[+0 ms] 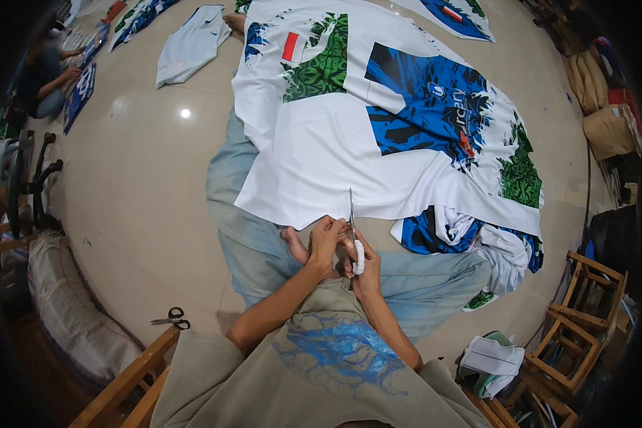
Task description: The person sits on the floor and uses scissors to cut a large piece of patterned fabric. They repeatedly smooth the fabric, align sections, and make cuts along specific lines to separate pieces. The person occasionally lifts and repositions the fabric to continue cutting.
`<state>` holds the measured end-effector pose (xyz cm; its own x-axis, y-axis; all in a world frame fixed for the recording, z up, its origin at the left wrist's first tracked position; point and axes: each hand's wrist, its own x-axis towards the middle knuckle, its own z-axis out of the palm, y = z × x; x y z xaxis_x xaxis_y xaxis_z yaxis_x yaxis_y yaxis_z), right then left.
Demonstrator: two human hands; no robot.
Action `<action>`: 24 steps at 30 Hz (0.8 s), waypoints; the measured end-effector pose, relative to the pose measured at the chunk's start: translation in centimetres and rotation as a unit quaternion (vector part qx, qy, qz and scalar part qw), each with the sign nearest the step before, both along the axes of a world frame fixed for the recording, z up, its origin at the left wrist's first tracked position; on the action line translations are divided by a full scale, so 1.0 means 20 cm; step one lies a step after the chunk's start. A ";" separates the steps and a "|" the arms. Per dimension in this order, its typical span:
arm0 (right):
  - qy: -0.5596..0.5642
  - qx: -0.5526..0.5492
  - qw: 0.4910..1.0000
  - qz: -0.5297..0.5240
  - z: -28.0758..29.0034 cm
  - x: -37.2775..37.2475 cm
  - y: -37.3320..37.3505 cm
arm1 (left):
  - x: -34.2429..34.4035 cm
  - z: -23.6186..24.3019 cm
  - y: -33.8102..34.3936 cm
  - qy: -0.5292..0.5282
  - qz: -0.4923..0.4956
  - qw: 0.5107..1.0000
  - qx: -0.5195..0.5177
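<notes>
A large white cloth with blue and green printed patches (314, 164) spreads over my legs and the floor in front of me. At its near edge my left hand (325, 241) is closed, its fingertips pinching the cloth's border. My right hand (366, 267) grips a pair of scissors (359, 255) with white-wrapped handles. The blades point away from me and lie over the cloth's near edge; whether they are parted is hard to see. Both hands are close together, above my crossed legs. A crumpled heap of printed cloth (471, 242) lies beyond my right knee.
A second, dark-handled pair of scissors (172, 319) lies on the floor at left. Further cut pieces (192, 46) lie ahead. Another person (46, 78) sits at the far left with blue cloth. Wooden stools (571, 328) stand at right, a stuffed sack (75, 307) at left.
</notes>
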<state>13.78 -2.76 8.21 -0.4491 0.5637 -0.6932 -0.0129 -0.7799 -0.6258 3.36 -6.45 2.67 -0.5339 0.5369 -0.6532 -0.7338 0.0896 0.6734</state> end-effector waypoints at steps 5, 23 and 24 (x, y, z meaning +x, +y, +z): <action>-0.010 0.012 1.000 0.008 0.03 -0.01 0.00 | 0.00 0.01 -0.01 0.007 0.003 1.000 -0.009; 0.022 0.031 0.999 -0.013 -0.01 -0.13 0.09 | -0.13 0.21 -0.13 0.629 -0.253 0.692 -0.248; 0.016 0.035 0.999 -0.011 -0.01 -0.15 0.10 | -0.13 0.21 -0.14 0.627 -0.265 0.690 -0.245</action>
